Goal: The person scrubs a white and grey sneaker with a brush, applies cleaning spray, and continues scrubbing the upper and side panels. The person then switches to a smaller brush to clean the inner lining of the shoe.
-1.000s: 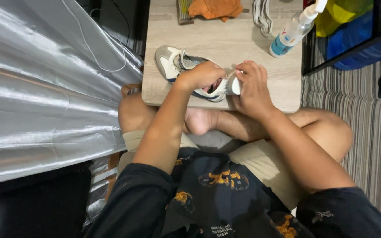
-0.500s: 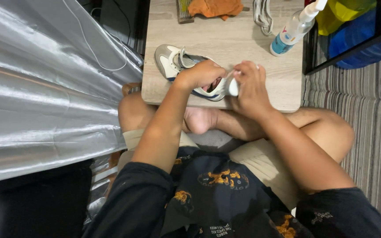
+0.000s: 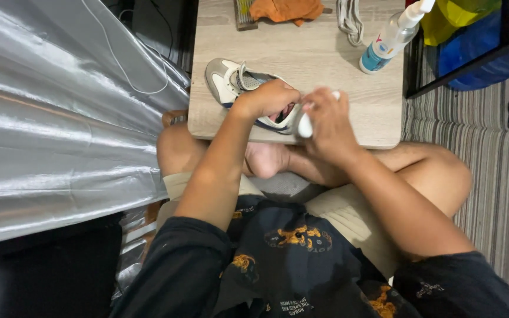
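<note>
Sneaker (image 3: 237,88), white and grey with a dark stripe, lies on its side at the near edge of the low wooden table (image 3: 325,59), toe pointing away to the left and heel toward the person's crossed legs. Left hand (image 3: 266,100) is clenched over the shoe's collar, pinning it to the tabletop, while the right hand (image 3: 328,118) is wrapped around a small white object (image 3: 303,125) pressed at the heel; what that object is cannot be told. By the look of it, the heel is being worked on, and any further stroke calls for a firm left-hand hold, since the shoe sits just beside the table's front edge. Open board lies beyond, toward the spray bottle (image 3: 387,41), the orange cloth (image 3: 287,9) and the loose laces (image 3: 349,17)
</note>
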